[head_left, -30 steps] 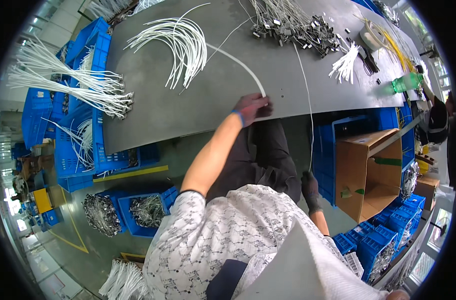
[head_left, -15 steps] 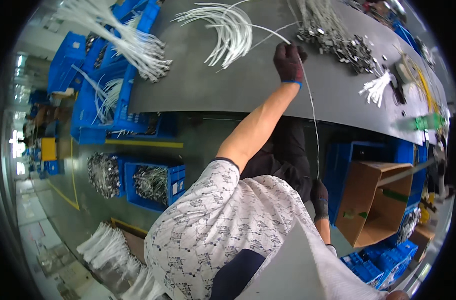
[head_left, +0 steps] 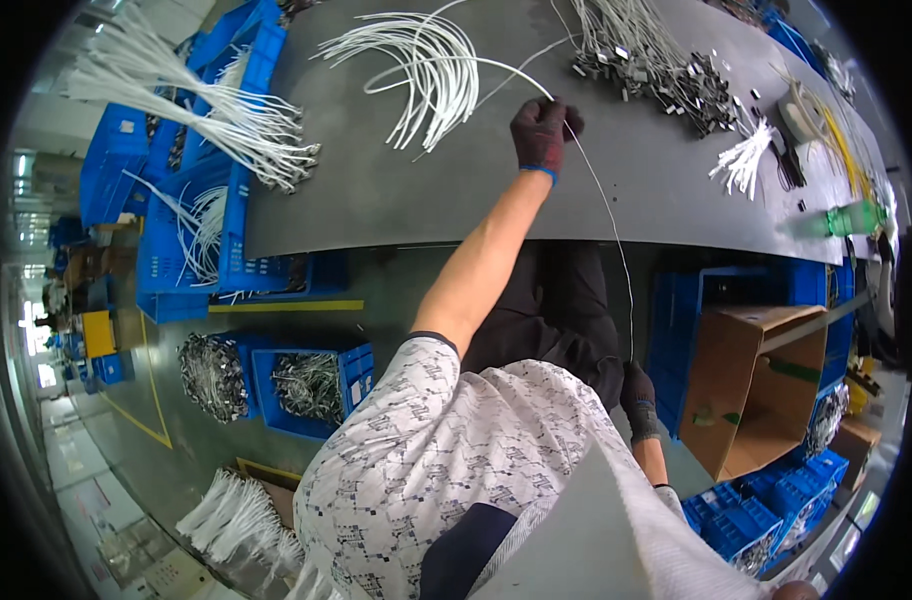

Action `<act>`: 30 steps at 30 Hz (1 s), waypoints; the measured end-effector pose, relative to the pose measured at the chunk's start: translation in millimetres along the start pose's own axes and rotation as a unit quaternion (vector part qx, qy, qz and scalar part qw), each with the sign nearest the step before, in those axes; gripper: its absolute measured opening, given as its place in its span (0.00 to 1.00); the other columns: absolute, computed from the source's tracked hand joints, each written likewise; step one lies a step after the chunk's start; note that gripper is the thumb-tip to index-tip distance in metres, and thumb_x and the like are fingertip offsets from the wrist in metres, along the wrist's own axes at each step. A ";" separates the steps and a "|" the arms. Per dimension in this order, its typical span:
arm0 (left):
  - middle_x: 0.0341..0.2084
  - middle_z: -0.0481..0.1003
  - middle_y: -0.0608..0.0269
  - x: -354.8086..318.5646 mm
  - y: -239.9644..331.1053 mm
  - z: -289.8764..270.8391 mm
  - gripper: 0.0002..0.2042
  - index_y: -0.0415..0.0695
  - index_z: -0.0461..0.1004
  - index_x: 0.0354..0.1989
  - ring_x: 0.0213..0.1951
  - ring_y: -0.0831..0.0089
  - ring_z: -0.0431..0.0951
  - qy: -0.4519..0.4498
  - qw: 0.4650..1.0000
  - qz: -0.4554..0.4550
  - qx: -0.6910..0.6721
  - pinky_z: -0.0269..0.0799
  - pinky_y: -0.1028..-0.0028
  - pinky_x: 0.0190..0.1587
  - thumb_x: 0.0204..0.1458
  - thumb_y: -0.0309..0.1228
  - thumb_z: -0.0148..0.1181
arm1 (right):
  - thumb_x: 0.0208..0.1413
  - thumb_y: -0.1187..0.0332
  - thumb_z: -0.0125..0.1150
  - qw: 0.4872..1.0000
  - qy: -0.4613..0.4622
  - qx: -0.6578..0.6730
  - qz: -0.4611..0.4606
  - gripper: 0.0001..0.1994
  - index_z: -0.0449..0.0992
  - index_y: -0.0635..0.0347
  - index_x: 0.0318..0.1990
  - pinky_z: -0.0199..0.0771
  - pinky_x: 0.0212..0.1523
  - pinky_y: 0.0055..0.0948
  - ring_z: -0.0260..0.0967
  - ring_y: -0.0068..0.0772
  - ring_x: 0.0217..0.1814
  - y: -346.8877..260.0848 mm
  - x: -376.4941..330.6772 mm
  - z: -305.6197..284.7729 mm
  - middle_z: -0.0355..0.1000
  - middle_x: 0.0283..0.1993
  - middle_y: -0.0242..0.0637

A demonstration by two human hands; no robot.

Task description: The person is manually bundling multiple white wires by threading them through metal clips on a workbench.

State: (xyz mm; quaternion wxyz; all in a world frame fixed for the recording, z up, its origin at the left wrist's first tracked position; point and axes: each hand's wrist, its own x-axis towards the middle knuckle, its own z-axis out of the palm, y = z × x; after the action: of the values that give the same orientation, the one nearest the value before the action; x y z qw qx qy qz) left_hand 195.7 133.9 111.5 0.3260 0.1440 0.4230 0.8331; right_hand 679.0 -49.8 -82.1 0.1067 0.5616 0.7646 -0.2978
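My left hand (head_left: 542, 134), in a dark red-and-black work glove, is raised over the grey table with its fingers pinched. From that pinch a white tube (head_left: 503, 66) arcs left toward a fanned bunch of white tubes (head_left: 441, 75). A thin wire (head_left: 610, 208) also leaves the fingers and hangs over the table's front edge. Its lower end reaches my right hand (head_left: 638, 395), gloved and closed around it beside my right thigh. The wire runs fairly straight between the two hands. Exactly how the tube and wire meet is hidden by the left fingers.
Wires with dark metal clips (head_left: 666, 80) lie at the table's back right, near a small white bundle (head_left: 744, 160) and a green bottle (head_left: 858, 218). White bundled cables (head_left: 216, 115) overhang blue crates (head_left: 191, 250) at left. An open cardboard box (head_left: 711, 390) stands right of my legs.
The view has shifted slightly. My left hand still pinches the tube and wire, a little further left in view. The white tube now shows a wider loop over the bunch. My right hand stays low.
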 end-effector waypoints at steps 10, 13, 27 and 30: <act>0.28 0.80 0.64 -96.7 -99.8 -41.0 0.09 0.38 0.82 0.33 0.33 0.78 0.79 -0.208 0.899 -0.288 0.258 0.78 0.73 0.41 0.53 0.32 0.68 | 0.61 0.66 0.54 0.998 -0.012 -0.004 -0.057 0.11 0.78 0.58 0.46 0.75 0.42 0.49 0.75 0.60 0.44 -4.2 -11.3 -28.3 0.78 0.40 0.53; 0.26 0.80 0.67 -104.3 -66.2 -2.1 0.10 0.38 0.83 0.33 0.33 0.78 0.77 -0.244 0.909 -0.244 0.233 0.75 0.75 0.40 0.54 0.34 0.67 | 0.61 0.68 0.56 0.976 0.075 0.142 -0.144 0.09 0.77 0.60 0.45 0.74 0.39 0.47 0.75 0.61 0.42 -66.3 30.2 -78.4 0.77 0.40 0.56; 0.36 0.82 0.65 -164.3 -57.4 -27.2 0.11 0.36 0.81 0.45 0.39 0.80 0.77 -0.284 0.913 -0.207 0.206 0.74 0.77 0.44 0.60 0.31 0.63 | 0.50 0.62 0.67 0.872 0.327 0.190 -0.310 0.29 0.67 0.68 0.56 0.76 0.43 0.45 0.76 0.55 0.44 -202.4 130.6 -135.0 0.77 0.41 0.48; 0.38 0.82 0.64 -149.4 -45.6 -34.3 0.12 0.37 0.81 0.46 0.40 0.80 0.77 -0.266 0.914 -0.211 0.221 0.73 0.76 0.45 0.61 0.32 0.62 | 0.44 0.63 0.68 0.888 0.292 0.180 -0.307 0.34 0.63 0.67 0.59 0.75 0.45 0.50 0.72 0.65 0.48 -225.0 138.7 -135.3 0.76 0.44 0.54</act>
State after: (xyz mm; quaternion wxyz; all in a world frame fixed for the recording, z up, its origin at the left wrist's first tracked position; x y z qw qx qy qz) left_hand 308.6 33.2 59.7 0.5548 0.3360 0.5143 0.5611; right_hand 446.6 95.2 32.6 -0.3208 0.3697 0.8289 -0.2706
